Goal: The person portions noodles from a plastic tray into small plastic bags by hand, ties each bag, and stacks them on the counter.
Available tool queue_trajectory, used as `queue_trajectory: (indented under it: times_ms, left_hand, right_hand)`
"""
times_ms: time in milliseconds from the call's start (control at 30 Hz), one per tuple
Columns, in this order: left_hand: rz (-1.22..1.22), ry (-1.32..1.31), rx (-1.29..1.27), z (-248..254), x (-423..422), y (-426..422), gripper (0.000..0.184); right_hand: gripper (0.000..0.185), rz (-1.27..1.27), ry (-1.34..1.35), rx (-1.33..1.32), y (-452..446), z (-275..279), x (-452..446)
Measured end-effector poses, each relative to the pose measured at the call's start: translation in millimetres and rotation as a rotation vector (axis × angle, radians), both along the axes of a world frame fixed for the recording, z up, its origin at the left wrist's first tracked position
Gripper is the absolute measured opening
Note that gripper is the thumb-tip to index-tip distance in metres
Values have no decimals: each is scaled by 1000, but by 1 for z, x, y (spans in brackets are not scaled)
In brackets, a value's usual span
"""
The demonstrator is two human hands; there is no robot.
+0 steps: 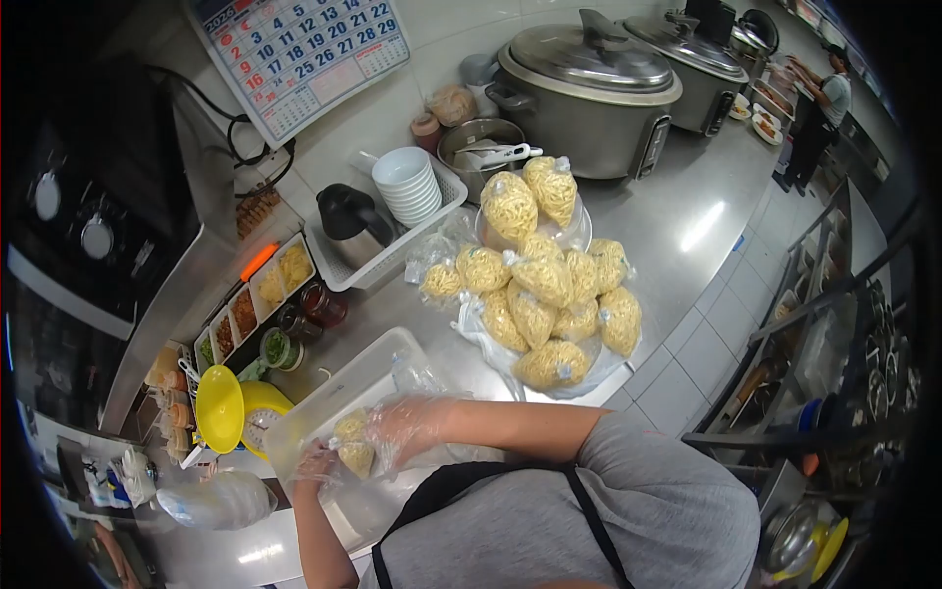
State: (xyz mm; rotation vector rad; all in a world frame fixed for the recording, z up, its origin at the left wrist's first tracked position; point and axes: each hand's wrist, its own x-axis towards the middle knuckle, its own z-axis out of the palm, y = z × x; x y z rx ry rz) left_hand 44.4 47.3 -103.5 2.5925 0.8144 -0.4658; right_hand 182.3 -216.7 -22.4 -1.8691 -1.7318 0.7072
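Observation:
My left hand (pixel 312 463) is closed on the edge of a clear plastic bag holding pale yellow noodles (pixel 353 450). Crinkled clear plastic covers my right hand (pixel 400 428), which is close to the right side of these noodles; its fingers are hard to make out. Both hands are over a translucent plastic tub (pixel 368 365) on the steel counter. Beyond my right forearm, several tied bags of noodles (pixel 535 316) are piled on a white plastic sheet, with two more noodle bags (pixel 510 206) on top at the back.
A yellow kitchen scale (pixel 263 417) stands left of the tub, near a row of topping containers (pixel 243 312). Behind are a basket (pixel 339 270) with stacked white bowls (pixel 404 185) and large lidded cookers (pixel 589 108). Another person (pixel 824 108) stands far right, beyond shelves (pixel 834 324).

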Motion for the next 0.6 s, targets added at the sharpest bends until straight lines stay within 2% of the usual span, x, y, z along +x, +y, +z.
queue_trajectory:
  times_ms: [100,133,233,267,300,333,367,400,467,533,600]
  left_hand:
    - [20,0,110,-18,-4,7,32]
    - [33,3,117,-31,-8,17,32]
    - [5,116,266,-56,-21,39,37]
    - [106,60,84,-54,-25,41,40]
    - [162,29,-1,-49,-24,37,42]
    - [219,-3,-85,-43,-23,33,43]
    - [548,-157,-449,-21,-17,10,54]
    - [866,-324,-817,-1,-7,-13,66]
    - [846,-406,-859,28,3,-50,66]
    - [838,-476,-899,48,15,-79,67]
    - [618,-189,-737,63,30,-97,57]
  right_hand:
    - [44,-15,3,33,-5,-49,6]
    - [41,60,5,-93,-4,-51,7]
    - [33,71,-69,35,-16,-57,3]
    - [23,117,-111,154,-13,-71,2]
    - [23,132,-109,167,-11,-77,4]
    - [34,148,-29,179,-10,-83,6]
    - [45,163,56,191,-9,-86,6]
    - [45,172,60,201,-10,-86,9]
    - [49,148,172,312,-15,-83,12]
    - [48,156,293,308,-16,-77,17]
    - [48,169,416,300,-14,-80,14]
